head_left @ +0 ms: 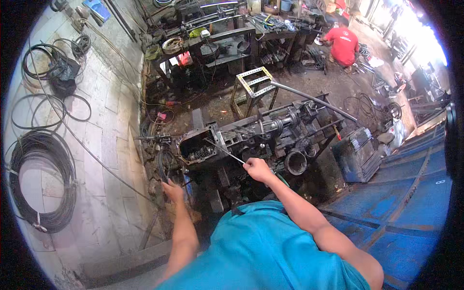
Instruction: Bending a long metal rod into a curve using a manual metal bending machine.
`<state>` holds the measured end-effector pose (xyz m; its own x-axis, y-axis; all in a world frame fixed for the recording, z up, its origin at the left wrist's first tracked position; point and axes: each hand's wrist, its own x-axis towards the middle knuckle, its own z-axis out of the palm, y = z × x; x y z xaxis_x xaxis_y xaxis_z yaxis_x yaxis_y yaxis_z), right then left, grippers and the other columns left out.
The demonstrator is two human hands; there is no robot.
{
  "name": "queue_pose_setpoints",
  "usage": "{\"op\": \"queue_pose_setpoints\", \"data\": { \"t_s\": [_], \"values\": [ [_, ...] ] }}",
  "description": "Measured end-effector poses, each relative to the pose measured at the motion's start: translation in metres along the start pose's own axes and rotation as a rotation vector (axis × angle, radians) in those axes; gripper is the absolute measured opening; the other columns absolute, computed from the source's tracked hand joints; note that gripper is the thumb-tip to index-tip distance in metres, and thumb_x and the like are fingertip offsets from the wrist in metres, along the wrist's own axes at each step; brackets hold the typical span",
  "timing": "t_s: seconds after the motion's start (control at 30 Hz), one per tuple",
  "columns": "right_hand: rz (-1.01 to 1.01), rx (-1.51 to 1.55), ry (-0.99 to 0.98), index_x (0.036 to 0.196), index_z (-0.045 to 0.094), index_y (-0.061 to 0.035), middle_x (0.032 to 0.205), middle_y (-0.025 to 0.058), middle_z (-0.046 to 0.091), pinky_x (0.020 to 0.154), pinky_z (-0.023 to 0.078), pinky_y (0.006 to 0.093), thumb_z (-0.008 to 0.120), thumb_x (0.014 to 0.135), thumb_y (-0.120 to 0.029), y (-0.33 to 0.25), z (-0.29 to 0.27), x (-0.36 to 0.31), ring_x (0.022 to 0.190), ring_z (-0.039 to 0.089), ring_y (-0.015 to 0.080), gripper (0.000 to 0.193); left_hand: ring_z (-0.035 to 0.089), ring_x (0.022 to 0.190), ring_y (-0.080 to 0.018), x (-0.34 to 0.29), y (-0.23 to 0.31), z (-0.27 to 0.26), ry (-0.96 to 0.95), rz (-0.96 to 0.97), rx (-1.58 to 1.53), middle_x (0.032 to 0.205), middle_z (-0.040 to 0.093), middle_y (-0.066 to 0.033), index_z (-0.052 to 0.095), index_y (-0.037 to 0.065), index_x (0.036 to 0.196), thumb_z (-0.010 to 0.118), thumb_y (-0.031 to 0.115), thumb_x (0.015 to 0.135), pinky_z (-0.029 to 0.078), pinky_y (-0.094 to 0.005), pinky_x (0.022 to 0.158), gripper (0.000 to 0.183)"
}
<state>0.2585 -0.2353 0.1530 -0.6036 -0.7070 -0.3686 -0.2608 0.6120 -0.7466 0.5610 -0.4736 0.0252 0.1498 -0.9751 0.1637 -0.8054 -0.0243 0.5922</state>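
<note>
Teal shirt [270, 246] nearest. Left hand [173, 191] beside dark hose loop [162, 166], can't tell its grip. Right hand [258, 170] closed around thin metal rod [233, 156], far end at open gear housing [208, 158]. Beyond: metal stool [261, 91], tool-strewn table [276, 36], person in red [343, 46].

To your right, the blue metal panel [377, 205] bears one small white character [440, 182] near its outer edge, pale against the paint. On that same panel, beside a rusty seam, you have a short row of dark marks [411, 195], perhaps lettering, though too faint and slanted to make out. Ahead of you at the upper right, a crouching person's red shirt [343, 48] carries white print [345, 35] on the upper back (too tiny to spell out from where you stand).
</note>
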Motion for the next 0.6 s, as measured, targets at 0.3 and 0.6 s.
{"op": "queue_pose_setpoints", "data": {
  "t_s": [0.3, 0.6],
  "values": [
    [-0.015, 0.038, 0.013, 0.096, 0.068, 0.0004, 0.090, 0.0242, 0.067, 0.080, 0.050, 0.0436, 0.059, 0.085, -0.032, -0.009, -0.014, 0.002, 0.089, 0.064, 0.0395, 0.035, 0.057, 0.100, -0.0454, 0.028, 0.031, -0.022, 0.008, 0.125, 0.182, 0.110, 0.059, -0.0307, 0.048, -0.010, 0.118, 0.040, 0.038, 0.099, 0.045, -0.0511, 0.085, 0.052],
    [-0.128, -0.022, 0.150, 0.093, 0.067, 0.0013, 0.068, 0.0151, 0.065, 0.060, 0.050, 0.0377, 0.060, 0.087, -0.027, 0.006, -0.012, -0.014, 0.060, 0.065, 0.0243, 0.030, 0.060, 0.104, -0.0394, 0.128, 0.074, -0.016, -0.440, 0.089, 0.538, 0.110, 0.063, -0.0242, 0.056, 0.000, 0.116, 0.043, 0.046, 0.095, 0.045, -0.0505, 0.088, 0.052]
  ]
}}
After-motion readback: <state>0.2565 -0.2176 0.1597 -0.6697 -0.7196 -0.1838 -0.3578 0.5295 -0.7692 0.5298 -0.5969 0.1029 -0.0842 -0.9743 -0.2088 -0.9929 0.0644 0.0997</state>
